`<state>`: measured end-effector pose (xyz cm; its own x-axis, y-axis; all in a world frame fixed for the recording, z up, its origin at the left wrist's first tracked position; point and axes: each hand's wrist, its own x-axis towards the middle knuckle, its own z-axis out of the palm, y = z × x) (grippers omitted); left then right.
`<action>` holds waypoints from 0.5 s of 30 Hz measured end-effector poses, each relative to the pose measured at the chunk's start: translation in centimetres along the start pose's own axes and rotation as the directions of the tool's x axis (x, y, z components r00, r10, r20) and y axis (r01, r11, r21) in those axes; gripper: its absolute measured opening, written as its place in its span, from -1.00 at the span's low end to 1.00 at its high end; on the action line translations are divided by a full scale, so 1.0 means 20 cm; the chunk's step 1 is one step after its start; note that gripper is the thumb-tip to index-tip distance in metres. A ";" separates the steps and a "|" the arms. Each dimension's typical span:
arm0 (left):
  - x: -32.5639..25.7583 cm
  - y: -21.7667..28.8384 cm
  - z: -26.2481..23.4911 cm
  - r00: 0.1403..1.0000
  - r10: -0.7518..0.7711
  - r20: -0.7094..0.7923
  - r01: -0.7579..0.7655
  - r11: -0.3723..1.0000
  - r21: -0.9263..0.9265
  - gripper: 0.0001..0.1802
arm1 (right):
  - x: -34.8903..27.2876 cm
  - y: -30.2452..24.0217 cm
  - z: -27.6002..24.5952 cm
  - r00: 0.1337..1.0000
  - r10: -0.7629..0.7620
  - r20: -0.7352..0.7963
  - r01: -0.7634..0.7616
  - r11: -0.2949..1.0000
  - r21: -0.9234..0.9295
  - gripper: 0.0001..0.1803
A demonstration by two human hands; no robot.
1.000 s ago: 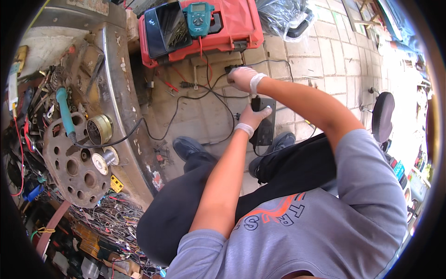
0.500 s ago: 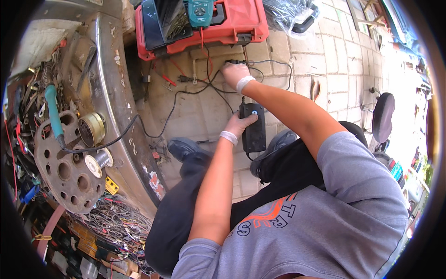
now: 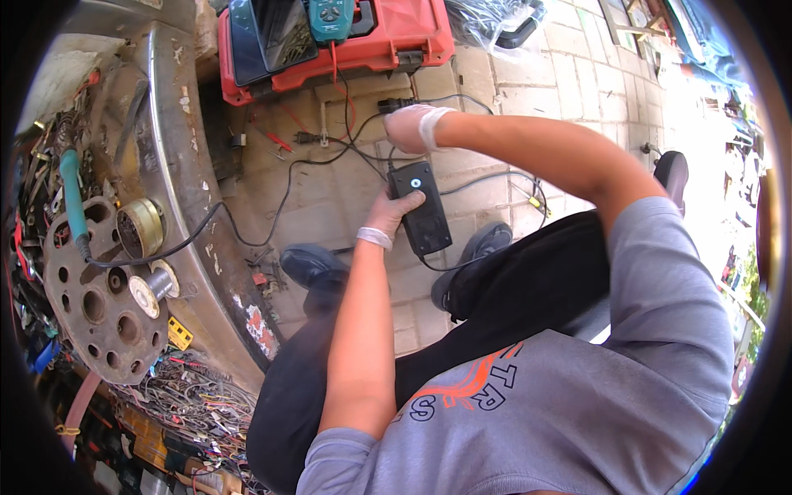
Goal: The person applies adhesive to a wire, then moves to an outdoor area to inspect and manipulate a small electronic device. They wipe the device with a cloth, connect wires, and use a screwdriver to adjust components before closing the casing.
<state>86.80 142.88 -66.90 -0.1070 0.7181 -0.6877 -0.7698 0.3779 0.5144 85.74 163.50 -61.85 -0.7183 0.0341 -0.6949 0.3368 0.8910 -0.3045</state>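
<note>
A black power adapter (image 3: 426,223) with a round light-coloured mark hangs tilted in my gloved left hand (image 3: 391,216), thumb across its top face. One cord leaves its far end and another its near end. Ahead of it, my gloved right hand (image 3: 410,129) is closed beside a black plug connector (image 3: 395,105). Its fingertips are hidden, so I cannot tell what they grip. Left of it, a two-pin plug (image 3: 308,138) and a red test probe (image 3: 279,143) lie among crossing cables on the paving.
A red case (image 3: 388,37) at the back carries a tablet (image 3: 272,41) and a teal multimeter (image 3: 332,21). On the left stands a metal bench (image 3: 177,165) with a soldering iron (image 3: 73,194), a solder spool (image 3: 153,289) and tangled wires. My shoes flank the near floor.
The view has shifted slightly. The adapter has tilted, its far end swinging left, and my right hand has drawn a little rightward with its elbow spread wider. My left hand keeps its hold.
</note>
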 end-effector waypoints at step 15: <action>0.08 0.15 0.16 0.993 0.098 -0.061 -0.101 0.994 -0.050 -0.45 | -0.45 0.04 0.03 0.994 0.061 -0.087 -0.036 0.964 0.264 -0.67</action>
<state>86.34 146.95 -64.78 -0.2198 0.7147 -0.6640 -0.7855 0.2740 0.5549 92.88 163.63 -56.29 -0.7467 0.1276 -0.6528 0.5114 0.7377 -0.4407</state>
